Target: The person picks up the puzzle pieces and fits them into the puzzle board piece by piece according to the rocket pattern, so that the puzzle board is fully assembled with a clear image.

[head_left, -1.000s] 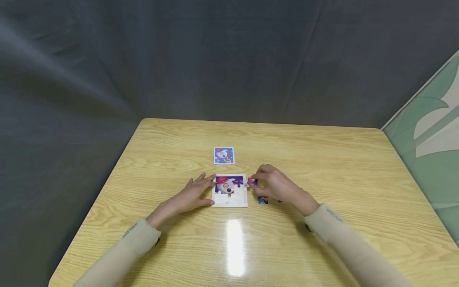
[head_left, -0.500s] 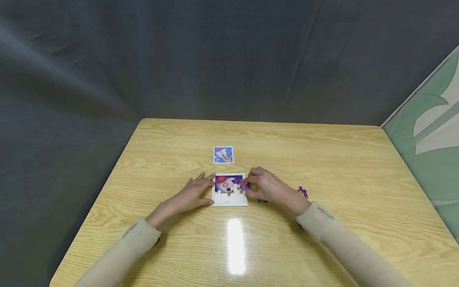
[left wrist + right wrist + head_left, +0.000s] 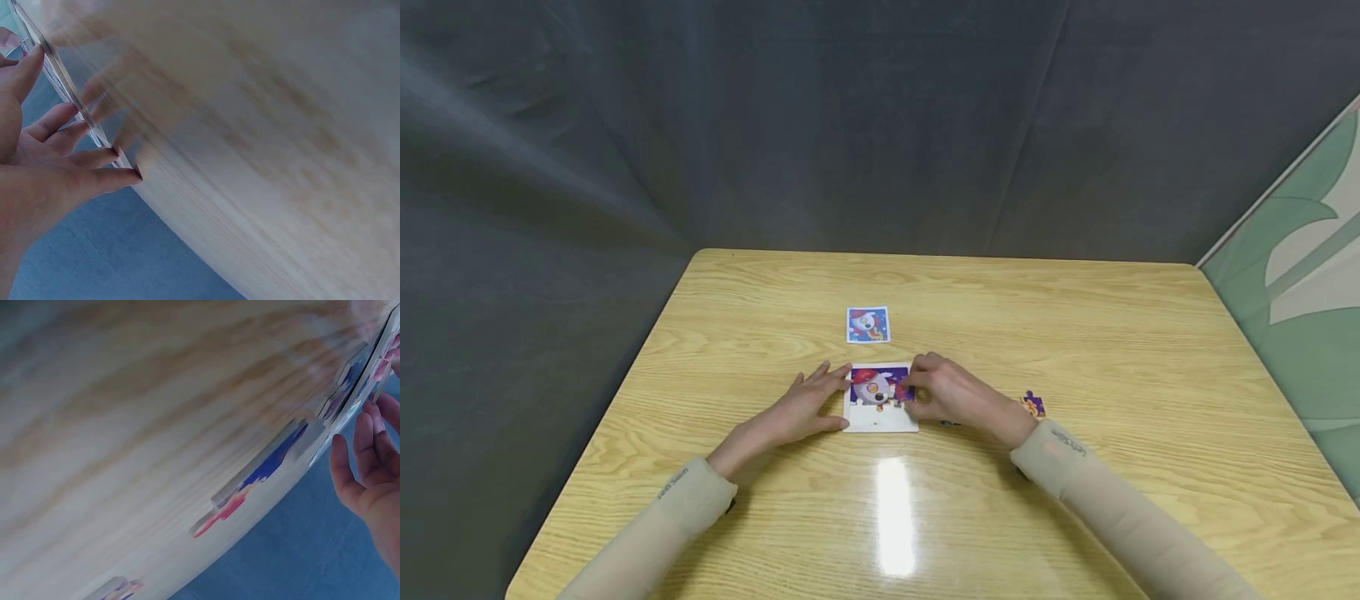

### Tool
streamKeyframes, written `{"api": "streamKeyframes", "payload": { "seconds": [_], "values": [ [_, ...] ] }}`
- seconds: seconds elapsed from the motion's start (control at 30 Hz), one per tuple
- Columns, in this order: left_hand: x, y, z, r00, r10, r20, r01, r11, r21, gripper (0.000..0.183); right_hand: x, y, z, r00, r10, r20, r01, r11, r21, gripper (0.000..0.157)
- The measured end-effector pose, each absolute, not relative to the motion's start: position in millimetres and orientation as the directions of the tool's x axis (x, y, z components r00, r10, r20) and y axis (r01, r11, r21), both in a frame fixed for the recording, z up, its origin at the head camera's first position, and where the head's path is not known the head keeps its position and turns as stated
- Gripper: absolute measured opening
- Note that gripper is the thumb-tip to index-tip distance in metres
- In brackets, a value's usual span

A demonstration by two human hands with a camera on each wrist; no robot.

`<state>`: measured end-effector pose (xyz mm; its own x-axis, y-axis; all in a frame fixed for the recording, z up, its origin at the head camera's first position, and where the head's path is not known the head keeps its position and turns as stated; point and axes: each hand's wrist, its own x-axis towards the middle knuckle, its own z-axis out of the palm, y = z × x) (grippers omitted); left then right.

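A jigsaw puzzle tray (image 3: pixel 880 423) with a white border lies on the table, its upper part filled with pieces that show a pale cartoon head in a red cap. Along the tray's left edge rests my left hand (image 3: pixel 801 408), fingers spread; the left wrist view has its fingertips at the tray's rim (image 3: pixel 119 150). My right hand (image 3: pixel 951 392) pinches a purple and red puzzle piece (image 3: pixel 902 390) over the tray's right side, beside the filled part. The fingers hide much of that piece.
A small picture card (image 3: pixel 868 325) lies behind the tray. Loose puzzle pieces sit right of it: an orange and purple one (image 3: pixel 1033 405) and a dark blue one (image 3: pixel 951 422), partly covered by the right hand. The right wrist view shows another piece (image 3: pixel 262 469) on the table.
My right hand has moved left with the puzzle piece, from just outside the tray's right edge to over the tray. The left hand has stayed on the tray's edge.
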<state>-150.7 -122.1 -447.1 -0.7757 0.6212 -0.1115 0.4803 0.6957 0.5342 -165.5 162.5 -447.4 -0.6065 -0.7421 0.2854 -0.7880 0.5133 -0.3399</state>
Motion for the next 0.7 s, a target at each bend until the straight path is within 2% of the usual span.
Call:
{"api": "streamKeyframes", "payload": {
  "seconds": [0.37, 0.7],
  "values": [
    [-150.7, -121.6, -446.8, -0.776, 0.620, -0.115, 0.479, 0.698, 0.532, 0.058, -168.8, 157.3, -448.1, -0.602, -0.759, 0.246, -0.793, 0.535, -0.291, 0.033],
    [-151.2, -122.0, -447.0, -0.776, 0.621, -0.111, 0.484, 0.698, 0.529, 0.057, -171.8, 155.3, -449.2, -0.603, -0.766, 0.225, -0.791, 0.536, -0.296, 0.033]
  ]
}}
